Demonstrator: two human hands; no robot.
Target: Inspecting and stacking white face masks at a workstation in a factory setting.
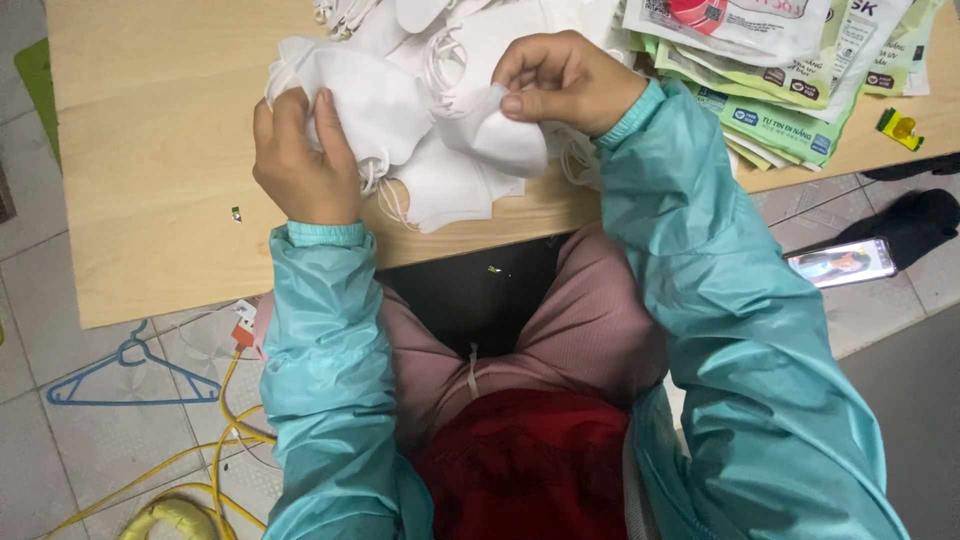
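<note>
Your left hand [300, 160] sits left of centre, back of hand up, knuckles toward you, fingers curled forward and down, thumb on the inner side, pointing away from you. Wrist straight, teal cuff snug at it. Left forearm runs straight back toward your body, elbow bent close at your side.

Your right hand [560, 80] is farther out and higher in view, fingers bunched in a pinch, thumb pressed flat against the fingertips, nail showing. Wrist bent inward. Right forearm angles in from the outer right, sleeve teal, elbow well out from your torso. Hands near each other, not touching.
</note>
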